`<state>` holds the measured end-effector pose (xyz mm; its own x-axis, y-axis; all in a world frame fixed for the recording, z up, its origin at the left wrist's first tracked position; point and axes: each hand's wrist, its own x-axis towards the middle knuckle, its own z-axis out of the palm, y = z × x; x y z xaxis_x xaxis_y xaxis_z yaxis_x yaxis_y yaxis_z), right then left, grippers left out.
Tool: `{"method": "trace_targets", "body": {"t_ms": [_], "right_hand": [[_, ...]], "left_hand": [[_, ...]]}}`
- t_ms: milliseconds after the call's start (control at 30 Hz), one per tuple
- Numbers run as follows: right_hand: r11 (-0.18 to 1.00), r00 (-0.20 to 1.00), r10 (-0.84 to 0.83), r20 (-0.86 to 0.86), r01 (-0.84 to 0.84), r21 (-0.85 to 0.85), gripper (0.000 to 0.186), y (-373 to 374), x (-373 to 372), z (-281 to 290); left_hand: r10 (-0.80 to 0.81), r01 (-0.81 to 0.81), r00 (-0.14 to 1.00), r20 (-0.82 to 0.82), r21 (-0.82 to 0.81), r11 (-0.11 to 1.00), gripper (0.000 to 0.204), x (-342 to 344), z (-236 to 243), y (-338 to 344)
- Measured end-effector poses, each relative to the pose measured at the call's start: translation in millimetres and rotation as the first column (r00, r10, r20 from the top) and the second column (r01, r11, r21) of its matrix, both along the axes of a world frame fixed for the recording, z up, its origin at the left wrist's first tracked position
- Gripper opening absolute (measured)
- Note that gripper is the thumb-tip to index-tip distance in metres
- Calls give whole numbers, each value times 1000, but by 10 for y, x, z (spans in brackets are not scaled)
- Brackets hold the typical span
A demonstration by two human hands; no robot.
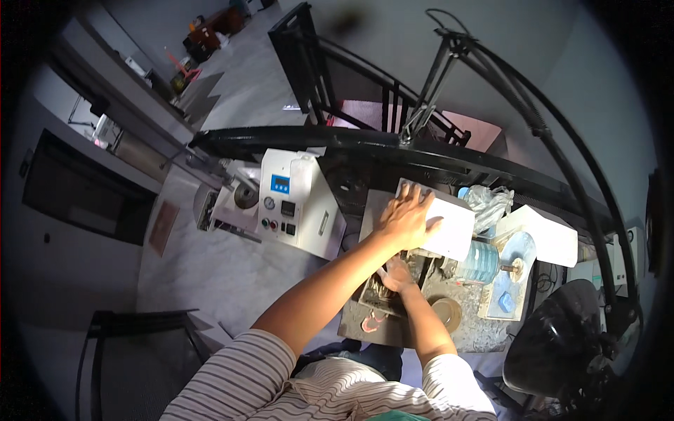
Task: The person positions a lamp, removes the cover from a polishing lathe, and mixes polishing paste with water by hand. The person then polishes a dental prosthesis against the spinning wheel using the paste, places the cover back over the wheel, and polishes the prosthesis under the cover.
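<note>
A person's left hand [406, 216] spreads its fingers over a white box [453, 228] on a crowded bench [481, 340], while the right hand [398, 274] reaches below it into an open dark tray [387, 309], its grip and the tray's contents too obscured to tell. To the right, a clear blue jug [477, 264] lies on its side beside a pale tray [490, 313] holding a small blue block [505, 302], with a round brown bowl [458, 319] nearby, its contents unclear.
</note>
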<state>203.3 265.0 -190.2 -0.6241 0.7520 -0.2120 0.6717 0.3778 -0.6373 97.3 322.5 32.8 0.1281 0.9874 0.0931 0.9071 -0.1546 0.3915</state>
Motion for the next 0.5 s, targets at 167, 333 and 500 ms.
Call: {"method": "trace_targets", "body": {"t_ms": [167, 333, 500], "right_hand": [[974, 996, 86, 8, -86, 209, 67, -204, 54, -166], [976, 971, 182, 154, -197, 90, 64, -458, 40, 21], [964, 947, 251, 202, -263, 37, 64, -646, 162, 245]], "left_hand": [[-10, 9, 1000, 21, 56, 998, 64, 4, -130, 52], [2, -2, 1000, 20, 7, 1000, 65, -42, -75, 66], [-27, 29, 999, 39, -63, 998, 66, -70, -37, 83]]}}
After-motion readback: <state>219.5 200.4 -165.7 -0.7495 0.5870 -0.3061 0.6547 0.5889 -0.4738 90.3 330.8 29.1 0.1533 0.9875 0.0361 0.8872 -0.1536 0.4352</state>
